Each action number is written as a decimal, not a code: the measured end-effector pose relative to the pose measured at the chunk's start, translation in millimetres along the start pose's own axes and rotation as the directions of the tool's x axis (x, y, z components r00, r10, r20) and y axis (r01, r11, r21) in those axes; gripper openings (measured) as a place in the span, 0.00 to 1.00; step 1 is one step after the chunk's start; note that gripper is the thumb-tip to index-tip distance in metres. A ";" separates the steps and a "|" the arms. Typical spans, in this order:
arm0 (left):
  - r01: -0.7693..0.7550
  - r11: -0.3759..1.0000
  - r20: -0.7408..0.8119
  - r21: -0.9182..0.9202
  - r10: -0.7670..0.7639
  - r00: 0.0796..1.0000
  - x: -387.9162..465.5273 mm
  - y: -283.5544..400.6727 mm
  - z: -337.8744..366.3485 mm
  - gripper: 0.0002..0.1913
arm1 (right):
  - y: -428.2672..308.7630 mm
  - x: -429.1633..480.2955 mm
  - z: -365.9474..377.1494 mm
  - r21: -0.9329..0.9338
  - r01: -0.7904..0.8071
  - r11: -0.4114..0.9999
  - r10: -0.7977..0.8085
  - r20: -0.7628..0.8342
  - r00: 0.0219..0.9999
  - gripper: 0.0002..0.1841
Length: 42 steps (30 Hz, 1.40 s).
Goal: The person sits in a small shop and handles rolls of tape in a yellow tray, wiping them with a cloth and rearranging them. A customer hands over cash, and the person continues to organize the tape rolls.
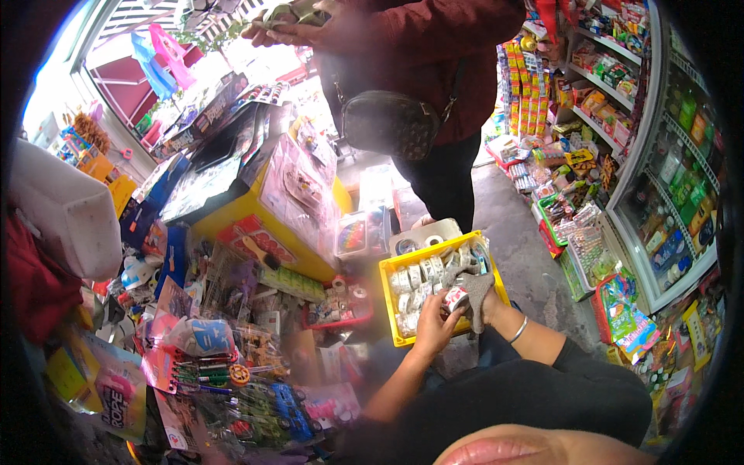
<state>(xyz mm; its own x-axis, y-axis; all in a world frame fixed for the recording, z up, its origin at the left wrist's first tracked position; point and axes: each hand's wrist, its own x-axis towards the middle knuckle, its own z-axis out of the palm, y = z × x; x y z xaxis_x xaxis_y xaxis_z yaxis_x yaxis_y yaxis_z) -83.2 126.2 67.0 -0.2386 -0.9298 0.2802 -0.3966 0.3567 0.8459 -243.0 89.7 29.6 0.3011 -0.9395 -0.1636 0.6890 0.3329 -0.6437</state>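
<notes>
My left hand [433, 328] grips a small roll [456, 299] with a red-and-white pattern, its fingers around the near side. In my right hand [495, 309] is a grey cloth [479, 290], bunched against the roll's far side. Both hands are over the near right part of a yellow plastic crate [387, 308]. Inside it, several white-patterned rolls [414, 274], apparently tape, stand in rows. A piece of cardboard [444, 227] with a roll on it lies at the crate's far edge. My hands hide part of the contents.
Facing me stands a person in a maroon jacket [430, 35] with a dark shoulder bag [386, 123]. A yellow display box [279, 203] and packaged toys [250, 401] crowd the left. To the right are snack baskets [587, 250] and a glass-door drinks fridge [668, 192].
</notes>
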 end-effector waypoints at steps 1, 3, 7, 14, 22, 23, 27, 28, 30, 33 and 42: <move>-0.028 1.000 0.037 -0.013 0.028 0.999 -0.2 3.8 -4.6 0.21 | -0.4 -0.4 -5.2 0.041 -0.040 0.998 0.037 0.061 0.997 0.20; -0.119 0.992 0.116 -0.048 0.124 0.986 0.8 12.0 -15.0 0.21 | 1.2 2.3 -15.7 0.121 -0.151 0.981 0.140 0.094 0.986 0.25; -0.208 0.977 0.301 -0.052 0.214 0.929 8.6 19.5 -32.2 0.23 | 5.4 1.4 -26.4 0.223 -0.284 0.932 0.243 0.195 0.950 0.27; -0.133 0.980 -0.013 0.146 0.136 0.991 13.5 10.6 -27.3 0.35 | -8.7 -15.0 3.0 0.130 -0.149 0.980 0.124 0.184 0.975 0.22; -0.092 0.994 -0.073 -0.052 0.088 0.993 8.0 12.1 5.7 0.40 | 4.5 0.6 13.1 -0.705 0.405 0.582 -0.561 0.012 0.827 0.09; -0.017 0.996 -0.058 -0.092 0.012 0.998 9.5 10.4 7.0 0.39 | 5.2 1.9 10.1 -0.847 0.373 0.380 -0.574 0.101 0.813 0.09; 0.041 0.759 0.064 -0.650 0.001 0.998 9.2 9.6 -0.4 0.33 | -1.7 2.6 5.1 -0.974 0.208 0.085 -0.572 0.123 0.811 0.08; 0.139 0.718 0.120 -0.682 -0.078 0.990 6.3 12.1 -5.3 0.32 | -5.6 2.1 7.0 -0.929 0.288 0.232 -0.606 0.094 0.790 0.08; 0.206 0.542 0.143 -0.814 -0.157 0.977 8.7 16.6 -12.4 0.34 | -16.8 1.7 13.7 -0.772 0.292 0.565 -0.518 -0.056 0.854 0.10; 0.250 0.329 0.165 -0.911 -0.265 0.950 12.9 21.7 -18.5 0.35 | -30.1 -7.3 27.8 0.146 0.104 0.984 -0.062 -0.266 0.962 0.13; 0.182 0.739 0.040 -0.648 -0.205 0.978 11.3 25.6 4.5 0.31 | -16.3 -3.9 50.1 -0.997 0.028 -0.070 -0.289 0.047 0.956 0.20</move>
<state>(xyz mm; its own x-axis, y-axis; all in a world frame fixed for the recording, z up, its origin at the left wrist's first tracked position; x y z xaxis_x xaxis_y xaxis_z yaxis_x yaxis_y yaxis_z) -100.0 125.3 89.8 -0.1876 -0.9788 0.0819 0.2378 0.0356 0.9707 -222.4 92.0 78.2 0.1201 -0.9907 0.0647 -0.6975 -0.1306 -0.7046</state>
